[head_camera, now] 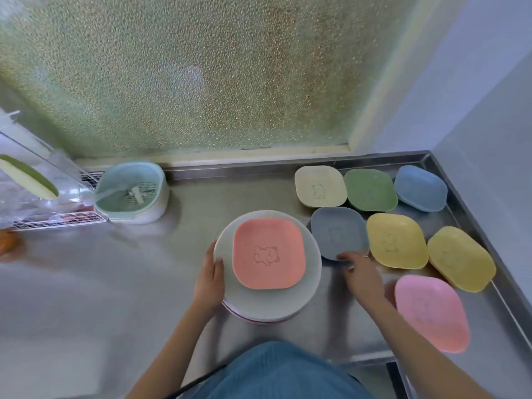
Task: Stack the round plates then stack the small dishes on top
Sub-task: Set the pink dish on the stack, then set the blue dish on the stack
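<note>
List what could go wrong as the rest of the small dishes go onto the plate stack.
1. The right hand only touches the near rim of the grey-blue dish; a hasty lift may let it slip.
2. The salmon dish sits slightly off-centre on the round plates, so a taller pile may lean.
3. The left hand steadies only one side of the stack.

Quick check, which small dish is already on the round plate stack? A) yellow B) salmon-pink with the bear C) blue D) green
B: the salmon-pink dish sits on the stack of round plates, steadied by the left hand, while the right hand reaches to the grey-blue dish on the counter.
</note>
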Available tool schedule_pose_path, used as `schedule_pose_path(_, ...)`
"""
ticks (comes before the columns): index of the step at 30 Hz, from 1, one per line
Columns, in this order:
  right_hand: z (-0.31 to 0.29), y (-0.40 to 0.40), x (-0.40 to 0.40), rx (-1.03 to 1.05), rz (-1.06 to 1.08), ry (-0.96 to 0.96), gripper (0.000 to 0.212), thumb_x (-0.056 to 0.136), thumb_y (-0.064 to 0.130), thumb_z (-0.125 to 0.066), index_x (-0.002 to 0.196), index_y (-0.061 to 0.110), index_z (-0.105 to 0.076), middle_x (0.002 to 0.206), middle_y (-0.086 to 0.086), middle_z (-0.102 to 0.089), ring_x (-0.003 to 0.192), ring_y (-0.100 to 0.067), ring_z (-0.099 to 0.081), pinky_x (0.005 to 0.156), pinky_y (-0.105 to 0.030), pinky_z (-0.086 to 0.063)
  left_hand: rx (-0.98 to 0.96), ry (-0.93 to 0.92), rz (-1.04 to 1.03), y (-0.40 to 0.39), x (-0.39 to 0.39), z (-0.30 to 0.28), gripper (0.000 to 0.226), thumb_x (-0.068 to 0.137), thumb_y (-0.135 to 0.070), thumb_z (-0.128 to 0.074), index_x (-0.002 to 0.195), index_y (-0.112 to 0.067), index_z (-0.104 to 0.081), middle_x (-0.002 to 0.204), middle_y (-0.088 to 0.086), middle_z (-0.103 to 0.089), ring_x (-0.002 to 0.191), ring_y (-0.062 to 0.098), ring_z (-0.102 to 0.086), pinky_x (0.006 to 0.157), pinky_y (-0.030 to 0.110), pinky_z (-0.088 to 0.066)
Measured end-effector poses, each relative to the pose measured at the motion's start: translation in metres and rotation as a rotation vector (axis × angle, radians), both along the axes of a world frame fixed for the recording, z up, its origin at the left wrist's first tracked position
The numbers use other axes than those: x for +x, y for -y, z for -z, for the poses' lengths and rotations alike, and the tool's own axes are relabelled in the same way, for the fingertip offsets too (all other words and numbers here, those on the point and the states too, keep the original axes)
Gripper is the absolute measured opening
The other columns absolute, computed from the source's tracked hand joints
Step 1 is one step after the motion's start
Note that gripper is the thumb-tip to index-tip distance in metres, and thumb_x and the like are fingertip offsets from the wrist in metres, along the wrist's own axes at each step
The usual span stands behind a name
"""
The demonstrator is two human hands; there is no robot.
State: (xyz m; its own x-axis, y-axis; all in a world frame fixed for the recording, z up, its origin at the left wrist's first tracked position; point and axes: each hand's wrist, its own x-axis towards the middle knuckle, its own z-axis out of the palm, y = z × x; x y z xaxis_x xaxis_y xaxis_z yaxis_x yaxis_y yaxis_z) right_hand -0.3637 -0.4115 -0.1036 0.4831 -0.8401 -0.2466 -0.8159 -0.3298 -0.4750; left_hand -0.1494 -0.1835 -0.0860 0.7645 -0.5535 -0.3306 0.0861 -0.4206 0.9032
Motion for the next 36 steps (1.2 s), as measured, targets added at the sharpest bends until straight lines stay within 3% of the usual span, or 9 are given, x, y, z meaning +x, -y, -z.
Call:
schedule_pose_path(3, 0.006, -0.001, 0.003, -0.038, 0.027, 0.03, 0.026, 0.086, 0.005, -0.051, 0.101, 0.017, -0.069, 0.113, -0.007, -0.062, 0.101, -0.028, -0.058, 0.077, -0.032, -0.041, 0.012, -0.007, 0.0, 0.001, 0.0, -0.002, 0.046, 0.1, -0.009, -0.028, 0.145, -0.018, -0.027, 0.132, -0.003, -0.044, 0.121, 0.013, -0.042, 0.1, 0.026, -0.03)
schedule_pose_path(12, -0.016, 0.003, 0.006, -0.171, 0.109, 0.403, 0.015, 0.081, -0.004, -0.062, 0.088, 0.004, -0.072, 0.091, -0.013, -0.068, 0.086, -0.03, -0.061, 0.073, -0.015, -0.032, 0.029, 0.011, -0.003, 0.003, -0.001, -0.007, 0.045, 0.1, -0.008, -0.027, 0.144, -0.017, -0.027, 0.13, -0.003, -0.044, 0.119, 0.014, -0.041, 0.097, 0.024, -0.029)
schedule_pose_path(16, -0.048, -0.02, 0.015, -0.239, 0.09, 0.546, 0.012, 0.081, -0.001, -0.065, 0.088, 0.005, -0.073, 0.087, -0.011, -0.066, 0.077, -0.017, -0.055, 0.072, -0.002, -0.034, 0.036, 0.003, 0.024, 0.004, 0.001, -0.008, 0.044, 0.1, -0.008, -0.027, 0.144, -0.017, -0.027, 0.13, -0.001, -0.044, 0.119, 0.016, -0.042, 0.098, 0.027, -0.03)
schedule_pose_path(19, -0.065, -0.049, 0.022, -0.27, 0.0, 0.608, 0.014, 0.081, 0.005, -0.066, 0.089, 0.012, -0.074, 0.08, -0.003, -0.062, 0.073, -0.01, -0.054, 0.067, -0.008, -0.039, 0.066, 0.003, 0.04, 0.01, 0.001, -0.008, 0.045, 0.1, -0.01, -0.027, 0.145, -0.018, -0.026, 0.129, 0.002, -0.047, 0.115, 0.018, -0.045, 0.097, 0.028, -0.033)
schedule_pose_path(23, -0.07, -0.081, 0.024, -0.329, -0.12, 0.523, 0.018, 0.08, 0.017, -0.062, 0.091, 0.022, -0.075, 0.077, 0.002, -0.061, 0.067, -0.013, -0.057, 0.055, -0.024, -0.046, 0.03, -0.031, 0.11, 0.028, -0.012, -0.014, 0.044, 0.101, -0.016, -0.028, 0.145, -0.017, -0.023, 0.132, 0.003, -0.046, 0.118, 0.019, -0.046, 0.1, 0.028, -0.034)
schedule_pose_path(26, -0.063, -0.09, 0.018, -0.377, -0.167, 0.436, 0.023, 0.078, 0.01, -0.064, 0.093, 0.023, -0.075, 0.076, 0.003, -0.06, 0.065, -0.014, -0.056, 0.053, -0.02, -0.042, -0.026, -0.038, 0.16, 0.038, -0.03, -0.019, 0.057, 0.091, -0.033, -0.03, 0.145, -0.017, -0.021, 0.136, 0.003, -0.043, 0.121, 0.016, -0.045, 0.104, 0.029, -0.034)
schedule_pose_path(28, -0.059, -0.092, 0.013, -0.375, -0.182, 0.404, 0.023, 0.079, 0.01, -0.062, 0.094, 0.022, -0.075, 0.077, 0.002, -0.062, 0.067, -0.015, -0.058, 0.056, -0.018, -0.04, -0.034, -0.067, 0.181, 0.044, -0.04, -0.021, 0.053, 0.095, -0.031, -0.03, 0.146, -0.02, -0.019, 0.136, 0.0, -0.043, 0.121, 0.017, -0.046, 0.103, 0.031, -0.036)
schedule_pose_path(33, -0.047, -0.087, 0.0, -0.238, -0.219, 0.339, 0.027, 0.088, 0.028, -0.048, 0.097, 0.024, -0.073, 0.086, 0.006, -0.061, 0.08, -0.015, -0.058, 0.065, -0.021, -0.044, -0.003, -0.069, 0.158, 0.051, -0.049, -0.028, 0.049, 0.101, -0.016, -0.028, 0.148, -0.022, -0.014, 0.136, -0.015, -0.029, 0.124, 0.003, -0.031, 0.095, 0.01, -0.022)
schedule_pose_path(36, -0.048, -0.083, -0.004, -0.236, -0.282, 0.256, 0.033, 0.091, 0.04, -0.039, 0.099, 0.027, -0.069, 0.093, 0.01, -0.061, 0.089, -0.01, -0.055, 0.075, -0.021, -0.042, 0.072, 0.001, 0.11, 0.052, -0.049, -0.024, 0.052, 0.098, -0.038, -0.03, 0.148, -0.031, -0.015, 0.153, -0.007, -0.025, 0.141, 0.015, -0.025, 0.114, 0.027, -0.017)
